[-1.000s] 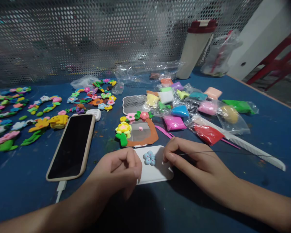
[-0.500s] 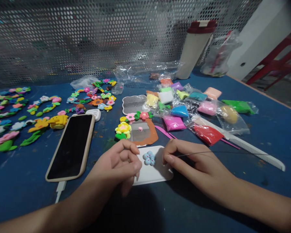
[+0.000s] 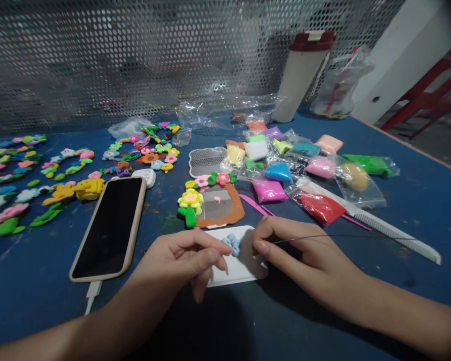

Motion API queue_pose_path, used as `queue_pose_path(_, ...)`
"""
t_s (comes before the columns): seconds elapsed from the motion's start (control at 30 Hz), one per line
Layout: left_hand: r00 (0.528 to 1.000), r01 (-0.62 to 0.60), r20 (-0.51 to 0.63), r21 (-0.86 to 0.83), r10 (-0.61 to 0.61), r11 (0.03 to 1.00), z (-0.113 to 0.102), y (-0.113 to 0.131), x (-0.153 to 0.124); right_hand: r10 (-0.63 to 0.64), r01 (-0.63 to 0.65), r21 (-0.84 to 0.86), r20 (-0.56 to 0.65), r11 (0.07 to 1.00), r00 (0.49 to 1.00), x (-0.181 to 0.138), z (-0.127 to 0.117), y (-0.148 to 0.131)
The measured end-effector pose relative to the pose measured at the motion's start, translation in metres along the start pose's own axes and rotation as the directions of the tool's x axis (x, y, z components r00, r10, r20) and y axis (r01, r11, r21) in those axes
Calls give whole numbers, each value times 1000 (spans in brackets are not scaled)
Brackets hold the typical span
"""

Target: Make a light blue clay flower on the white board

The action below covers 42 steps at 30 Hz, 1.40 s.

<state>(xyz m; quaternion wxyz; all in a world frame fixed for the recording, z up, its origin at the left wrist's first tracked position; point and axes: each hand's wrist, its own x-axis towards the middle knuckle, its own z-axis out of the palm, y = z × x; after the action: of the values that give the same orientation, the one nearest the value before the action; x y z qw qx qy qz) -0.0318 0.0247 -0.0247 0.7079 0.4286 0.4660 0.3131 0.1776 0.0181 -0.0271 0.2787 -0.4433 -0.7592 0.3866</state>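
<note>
Soft blue clay makes a little flower (image 3: 231, 244), and it sits on a white card (image 3: 240, 273) near the middle of the blue counter (image 3: 33, 306). The left hand (image 3: 184, 263) reaches in from the left, and its fingers (image 3: 216, 249) touch the left side of the flower. I cannot tell if they are gripping it. The right hand (image 3: 296, 250) is on the right of the flower, just beside it. Its thumb and finger pinch a thin dark wire (image 3: 334, 236), which runs out to the right over a white comb (image 3: 391, 235). Past the card, on the far side, is a brown clay frame (image 3: 229, 213) with flowers on it. Bags of colored clay (image 3: 268, 190) lie to the far right. A black phone (image 3: 107, 228) in a tan case lies to the left, and many bright clay flowers (image 3: 7, 225) lie past it.
</note>
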Motion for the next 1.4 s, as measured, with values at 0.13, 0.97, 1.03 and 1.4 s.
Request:
queue_pose_path(0.13, 998, 60, -24, -3, -60, 998, 2, 2, 1, 11, -11, 12, 6, 1000, 1000, 1, 0, 1)
queue_pose_path(0.97, 987, 154, 45, 37, -156, 987, -2, -2, 6, -1, 2, 25, -40, 1000, 999, -2, -1, 2)
queue_pose_path(1.03, 985, 163, 51, 34, -164, 986, -1, -2, 6, 0, 1, 26, -43, 1000, 999, -2, -1, 2)
queue_pose_path(1.4, 989, 139, 39, 54, -141, 989, 1, 0, 6, 0, 0, 17, -41, 1000, 999, 0, 0, 1)
